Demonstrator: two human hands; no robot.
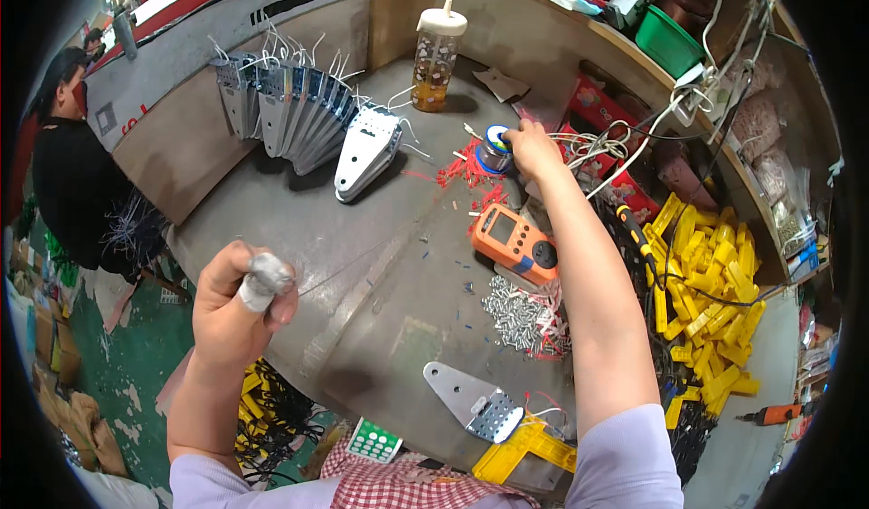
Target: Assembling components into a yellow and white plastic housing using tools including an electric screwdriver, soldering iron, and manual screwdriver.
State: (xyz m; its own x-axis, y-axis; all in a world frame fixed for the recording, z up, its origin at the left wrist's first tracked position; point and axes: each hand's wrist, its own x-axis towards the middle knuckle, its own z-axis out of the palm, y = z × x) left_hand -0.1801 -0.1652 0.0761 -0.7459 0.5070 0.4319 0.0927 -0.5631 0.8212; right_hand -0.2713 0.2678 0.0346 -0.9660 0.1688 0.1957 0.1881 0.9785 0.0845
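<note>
My right hand [534,150] reaches to the far middle of the table, its fingers closed on a small blue-rimmed spool of solder wire [493,154]. At the left, my left hand [244,294] is raised above the table edge in a pinch, white tape wrapped round a digit. A thin strand of solder wire [348,269] runs from its fingers toward the spool, fading partway. Near my body lies a grey metal bracket [460,393] with a perforated end, against a yellow plastic part [520,453]. An orange multimeter [514,242] rests below my right hand.
Several metal brackets with white wires [299,111] stand in a row at the back left, near a drink bottle [437,57]. Small screws [520,314] lie beside my right forearm. Yellow plastic parts [711,283] heap at the right. A person [72,165] in black is at the far left.
</note>
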